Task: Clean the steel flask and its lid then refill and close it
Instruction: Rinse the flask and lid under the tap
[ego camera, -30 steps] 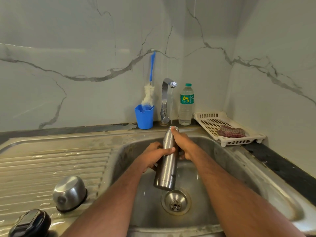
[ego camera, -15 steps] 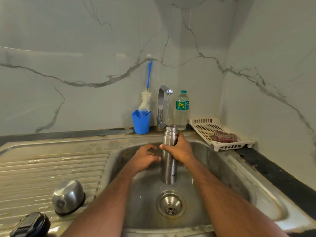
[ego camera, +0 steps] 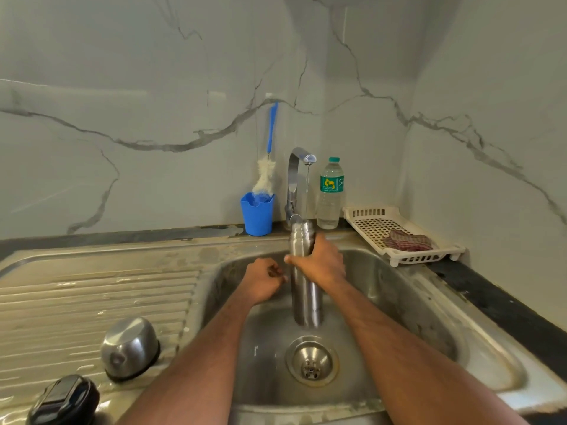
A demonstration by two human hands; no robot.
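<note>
The steel flask point(ego camera: 305, 289) is held upright over the basin of the steel sink point(ego camera: 408, 305), its open mouth directly under the spout of the tap point(ego camera: 296, 176), from which a thin stream of water falls into it. The flask's base hangs above the drain strainer point(ego camera: 311, 361) and is not seen to touch the basin floor. The flask's upper body is wrapped by the right hand point(ego camera: 322, 262), so that grip is closed around the flask just below its threaded neck. The left hand point(ego camera: 265, 279) is seen just beside the flask on its left, fingers curled inward and holding nothing; whether its fingertips touch the flask cannot be told.

On the ribbed draining board point(ego camera: 92, 302) at the left, a domed steel cap point(ego camera: 130, 348) is set down, and nearer the bottom edge a black lid point(ego camera: 63, 400) is partly cut off by the frame. Behind the sink, on the dark worktop point(ego camera: 506, 305), a blue cup point(ego camera: 257, 214) is stood with a blue-handled bottle brush point(ego camera: 267, 170) in it, left of the tap. A plastic water bottle point(ego camera: 330, 194) with a green label stands right of the tap. Further right, a white perforated tray point(ego camera: 395, 231) is placed in the corner, with a folded reddish cloth point(ego camera: 406, 240) lying in it.
</note>
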